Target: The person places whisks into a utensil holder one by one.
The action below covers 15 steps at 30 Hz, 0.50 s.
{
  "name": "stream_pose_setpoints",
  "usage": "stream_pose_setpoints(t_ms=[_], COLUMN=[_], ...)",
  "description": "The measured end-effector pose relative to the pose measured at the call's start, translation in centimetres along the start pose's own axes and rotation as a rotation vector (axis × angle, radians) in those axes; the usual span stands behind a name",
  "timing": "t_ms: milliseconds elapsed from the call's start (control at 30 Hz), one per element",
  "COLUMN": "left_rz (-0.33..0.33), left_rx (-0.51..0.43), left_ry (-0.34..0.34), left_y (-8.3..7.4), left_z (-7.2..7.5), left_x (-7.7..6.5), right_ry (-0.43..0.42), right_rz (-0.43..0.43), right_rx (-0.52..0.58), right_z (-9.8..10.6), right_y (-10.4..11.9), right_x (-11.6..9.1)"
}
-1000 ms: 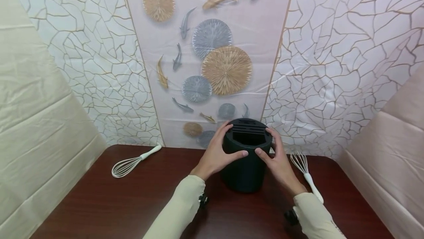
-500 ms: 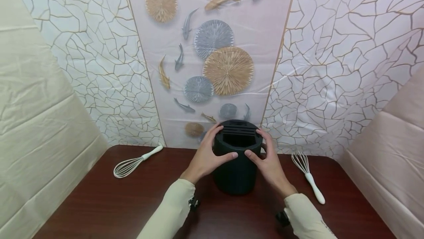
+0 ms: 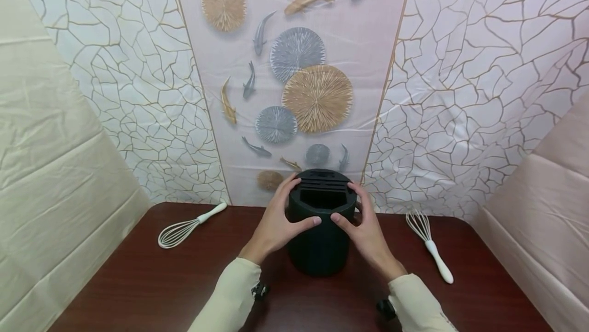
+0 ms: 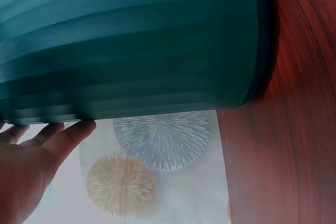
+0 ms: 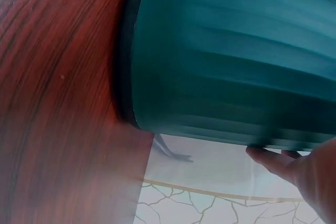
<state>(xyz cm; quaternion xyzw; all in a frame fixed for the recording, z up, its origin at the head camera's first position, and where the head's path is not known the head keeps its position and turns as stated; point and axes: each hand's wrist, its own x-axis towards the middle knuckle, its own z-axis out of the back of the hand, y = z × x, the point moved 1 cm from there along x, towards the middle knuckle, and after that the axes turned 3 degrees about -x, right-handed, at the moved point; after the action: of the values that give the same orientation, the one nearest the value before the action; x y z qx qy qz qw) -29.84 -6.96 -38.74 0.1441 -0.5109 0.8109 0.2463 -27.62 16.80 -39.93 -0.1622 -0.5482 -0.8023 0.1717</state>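
A dark green, round knife block (image 3: pixel 319 252) with a black slotted top (image 3: pixel 323 182) stands upright between my hands. A wide rectangular opening shows in the near half of that top. My left hand (image 3: pixel 275 224) holds its left side near the rim, thumb across the front. From the right, my right hand (image 3: pixel 368 232) grips it the same way, and the two thumbtips point at each other, apart. Both wrist views show the ribbed green wall (image 4: pixel 131 45) and the dark base (image 5: pixel 126 61) at the tabletop; fingertips touch the far side of the wall.
On the brown wooden table (image 3: pixel 138 281), a white-handled whisk (image 3: pixel 202 217) lies at the back left. Another whisk (image 3: pixel 437 260) lies to the right of my right hand. A patterned cloth (image 3: pixel 294 56) hangs behind the table, with pale cloth on both sides.
Both hands have moved the knife block to the left and slightly nearer me, keeping their hold. The whisks have stayed in place; the head view has shifted slightly.
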Motion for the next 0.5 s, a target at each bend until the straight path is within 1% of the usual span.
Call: stream_pose_setpoints(t_ms=[67, 167, 300, 367, 500], left_rz=[-0.003, -0.013, -0.008, 0.013, 0.062], left_rx=[-0.002, -0.028, -0.097, -0.135, -0.217], left_ry=[-0.006, -0.016, -0.025, -0.029, -0.04], left_y=[0.0, 0.1, 0.2, 0.2, 0.3], left_z=[0.0, -0.1, -0.4, -0.5, -0.7], left_x=[-0.2, -0.3, -0.5, -0.6, -0.9], right_ry=[0.003, 0.007, 0.025, 0.035, 0.037], right_rz=[-0.003, -0.017, -0.039, -0.041, -0.039], right_rx=[-0.005, -0.006, 0.013, 0.021, -0.003], right_z=[-0.1, -0.2, -0.1, 0.0, 1.0], right_y=[0.1, 0.2, 0.2, 0.1, -0.1], right_x=[-0.1, -0.2, -0.4, -0.5, -0.9])
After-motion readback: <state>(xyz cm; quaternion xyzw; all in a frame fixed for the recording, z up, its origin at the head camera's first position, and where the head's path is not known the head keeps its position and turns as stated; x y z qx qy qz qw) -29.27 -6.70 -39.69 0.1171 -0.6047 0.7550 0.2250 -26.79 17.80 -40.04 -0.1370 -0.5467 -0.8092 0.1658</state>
